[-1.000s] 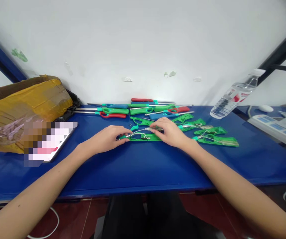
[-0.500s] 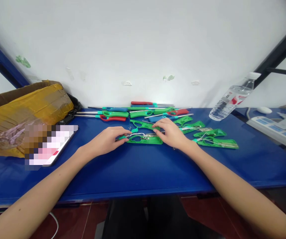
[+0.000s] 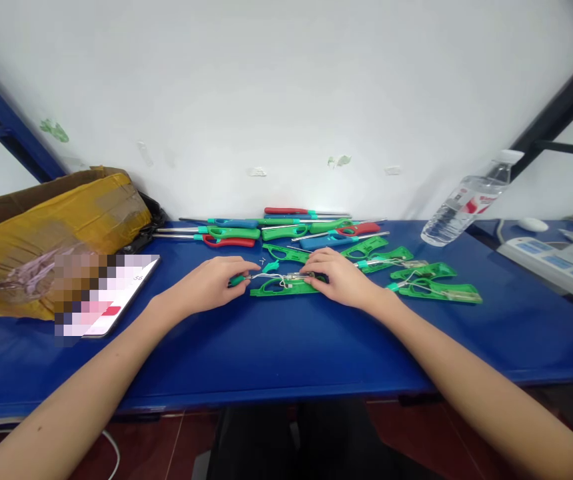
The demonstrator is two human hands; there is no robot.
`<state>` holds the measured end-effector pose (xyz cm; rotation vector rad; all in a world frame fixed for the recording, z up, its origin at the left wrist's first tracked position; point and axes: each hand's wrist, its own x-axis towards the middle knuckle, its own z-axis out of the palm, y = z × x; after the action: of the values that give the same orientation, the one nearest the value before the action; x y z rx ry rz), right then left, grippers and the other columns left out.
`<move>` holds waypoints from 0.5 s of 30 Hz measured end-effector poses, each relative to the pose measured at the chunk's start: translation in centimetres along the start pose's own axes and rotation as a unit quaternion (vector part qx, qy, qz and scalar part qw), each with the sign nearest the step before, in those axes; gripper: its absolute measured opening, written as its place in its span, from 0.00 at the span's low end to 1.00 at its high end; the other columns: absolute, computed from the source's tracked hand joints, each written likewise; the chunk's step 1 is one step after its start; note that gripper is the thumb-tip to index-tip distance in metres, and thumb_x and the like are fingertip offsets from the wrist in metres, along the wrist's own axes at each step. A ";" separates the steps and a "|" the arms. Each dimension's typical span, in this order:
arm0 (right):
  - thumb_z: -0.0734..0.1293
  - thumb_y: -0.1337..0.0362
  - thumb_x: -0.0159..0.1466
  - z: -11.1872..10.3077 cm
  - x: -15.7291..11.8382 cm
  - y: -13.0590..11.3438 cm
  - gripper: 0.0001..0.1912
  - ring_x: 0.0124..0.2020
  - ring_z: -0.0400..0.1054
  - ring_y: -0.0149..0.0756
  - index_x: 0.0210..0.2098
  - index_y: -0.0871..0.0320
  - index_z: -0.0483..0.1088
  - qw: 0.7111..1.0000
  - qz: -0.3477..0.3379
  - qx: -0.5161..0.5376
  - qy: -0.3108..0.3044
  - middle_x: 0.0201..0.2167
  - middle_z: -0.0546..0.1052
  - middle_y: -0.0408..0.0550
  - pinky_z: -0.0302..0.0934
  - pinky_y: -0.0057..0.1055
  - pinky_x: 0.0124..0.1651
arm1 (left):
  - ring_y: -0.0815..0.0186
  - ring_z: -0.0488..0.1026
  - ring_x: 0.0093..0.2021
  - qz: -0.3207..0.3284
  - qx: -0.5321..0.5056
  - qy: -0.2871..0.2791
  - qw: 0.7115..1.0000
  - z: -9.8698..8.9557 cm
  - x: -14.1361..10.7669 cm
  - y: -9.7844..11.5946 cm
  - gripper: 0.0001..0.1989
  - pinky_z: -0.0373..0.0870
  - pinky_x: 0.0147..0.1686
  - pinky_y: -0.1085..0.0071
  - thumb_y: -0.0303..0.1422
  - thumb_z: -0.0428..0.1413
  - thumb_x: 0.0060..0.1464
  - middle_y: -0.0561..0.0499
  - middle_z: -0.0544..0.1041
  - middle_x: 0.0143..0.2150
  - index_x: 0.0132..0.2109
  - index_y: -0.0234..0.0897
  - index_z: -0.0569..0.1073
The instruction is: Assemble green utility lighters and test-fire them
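Note:
My left hand (image 3: 212, 283) pinches a screwdriver-like tool with a green handle (image 3: 239, 280), beside thin white wires. My right hand (image 3: 334, 277) has its fingertips closed on the metal inner part (image 3: 296, 276) over an opened green lighter shell (image 3: 286, 288). A small teal piece (image 3: 271, 267) lies just behind the wires. Another green half shell (image 3: 284, 253) rests behind my right hand. More opened green shells (image 3: 441, 292) with wires and metal parts lie to the right.
Whole lighters in green, red and blue (image 3: 231, 233) lie along the wall. A taped box (image 3: 66, 227) and a phone (image 3: 121, 293) are at the left. A tilted water bottle (image 3: 466, 200), a power strip (image 3: 556, 267) and a white mouse (image 3: 533, 225) are at the right.
My right hand has moved from the rear shell down to the metal part over the front shell. The front shell has shifted slightly left. The view has tilted a little.

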<state>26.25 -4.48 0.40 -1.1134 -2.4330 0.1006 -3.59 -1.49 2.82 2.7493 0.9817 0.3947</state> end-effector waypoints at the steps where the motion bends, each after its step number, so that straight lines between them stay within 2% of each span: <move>1: 0.65 0.67 0.66 0.2 0.1 -0.1 0.09 0.47 0.70 0.46 0.43 0.59 0.77 1.000 0.002 0.002 -0.001 0.41 0.80 0.53 0.64 0.43 0.51 | 0.64 0.73 0.38 -0.001 0.001 -0.011 1.000 -0.1 -0.1 -0.1 0.17 0.67 0.36 0.71 0.33 0.50 0.62 0.49 0.77 0.43 0.56 0.40 0.73; 8: 0.66 0.66 0.66 2.2 0.7 -1.4 0.11 0.45 0.71 0.45 0.46 0.60 0.75 0.999 0.009 0.026 0.021 0.40 0.78 0.55 0.65 0.43 0.51 | 0.68 0.69 0.30 -0.010 -0.039 -0.077 0.996 -0.7 -0.2 -0.1 0.19 0.64 0.30 0.73 0.30 0.50 0.58 0.53 0.76 0.34 0.56 0.41 0.72; 11: 0.64 0.66 0.67 2.8 0.8 -1.7 0.12 0.45 0.70 0.45 0.49 0.60 0.73 0.999 0.008 0.033 0.028 0.40 0.76 0.55 0.66 0.42 0.48 | 0.68 0.70 0.31 -0.019 -0.044 -0.069 0.997 -0.7 -0.2 -0.4 0.20 0.65 0.31 0.73 0.31 0.50 0.58 0.52 0.76 0.35 0.57 0.39 0.72; 15: 0.63 0.66 0.68 2.8 0.9 -1.8 0.09 0.43 0.70 0.42 0.45 0.58 0.74 0.999 0.009 0.042 0.032 0.39 0.75 0.53 0.66 0.39 0.47 | 0.65 0.72 0.36 -0.011 -0.028 -0.042 0.999 -0.3 -0.2 -0.7 0.18 0.67 0.35 0.71 0.32 0.49 0.60 0.49 0.77 0.40 0.55 0.39 0.73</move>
<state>23.27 -4.70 -1.26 -1.0861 -2.3396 0.1677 -4.21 -1.05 2.87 2.6788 0.9630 0.2957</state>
